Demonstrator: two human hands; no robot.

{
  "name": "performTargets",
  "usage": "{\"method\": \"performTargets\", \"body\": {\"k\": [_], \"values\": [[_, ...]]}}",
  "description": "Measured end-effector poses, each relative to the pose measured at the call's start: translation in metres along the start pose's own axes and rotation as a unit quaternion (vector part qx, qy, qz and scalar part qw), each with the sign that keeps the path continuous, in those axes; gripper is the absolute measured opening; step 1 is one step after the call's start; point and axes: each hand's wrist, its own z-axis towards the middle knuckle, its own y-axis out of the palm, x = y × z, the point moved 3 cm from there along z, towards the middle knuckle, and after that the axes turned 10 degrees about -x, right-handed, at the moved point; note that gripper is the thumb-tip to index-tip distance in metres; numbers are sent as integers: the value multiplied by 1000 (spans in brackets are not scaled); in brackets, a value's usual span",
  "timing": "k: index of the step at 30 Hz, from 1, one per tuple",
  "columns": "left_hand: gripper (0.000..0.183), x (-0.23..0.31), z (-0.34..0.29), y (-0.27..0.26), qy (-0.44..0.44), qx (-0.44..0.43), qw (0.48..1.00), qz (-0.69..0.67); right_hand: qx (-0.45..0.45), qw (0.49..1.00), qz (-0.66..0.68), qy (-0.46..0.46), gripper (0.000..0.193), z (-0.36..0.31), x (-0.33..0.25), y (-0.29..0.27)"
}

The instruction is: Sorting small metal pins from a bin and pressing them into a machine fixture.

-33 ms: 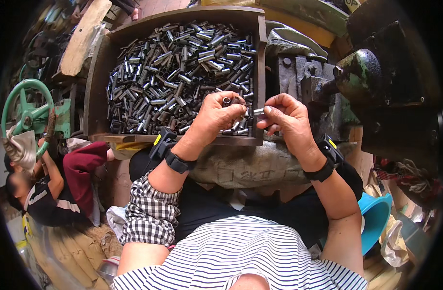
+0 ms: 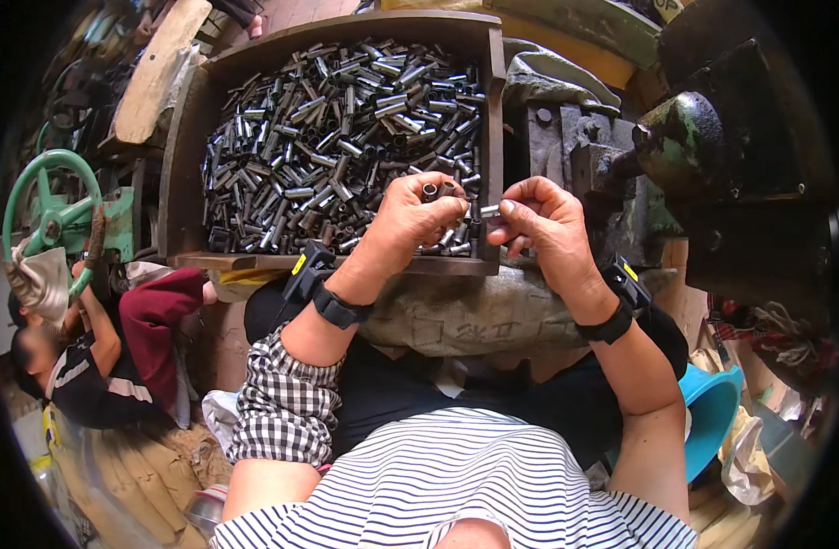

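My left hand [image 2: 410,216] is closed around a few short metal tubes [image 2: 430,192], their round ends showing above the fingers. It hangs over the lower right corner of a wooden box [image 2: 494,128]. Just right of the box's side wall, my right hand [image 2: 552,229] pinches one short shiny tube [image 2: 489,211] between thumb and forefinger, its end pointing left toward the left hand. A heap of similar loose tubes [image 2: 319,156] fills the box.
A dark, greasy machine with a rounded head [image 2: 680,131] stands to the right. A cloth sack [image 2: 465,311] lies below the box, and a blue basin [image 2: 712,412] sits by my right elbow. At left are a green handwheel [image 2: 53,215] and another person [image 2: 90,366].
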Motion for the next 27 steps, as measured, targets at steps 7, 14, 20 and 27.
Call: {"method": "performTargets", "body": {"k": [7, 14, 20, 27], "values": [[12, 1, -2, 9, -19, 4, 995, -95, -4, 1000, -1, 8, 17, -1, 7, 4], [19, 0, -2, 12, -22, 5, 991, -128, 8, 1000, 23, 19, 18, -2, 8, 6], [19, -4, -3, 15, -4, 7, 991, -131, 18, 999, 39, 17, 17, -2, 8, 1], [19, -7, -8, 23, 27, 31, 987, -155, 20, 999, 31, -39, 16, -3, 1, 4]]}}
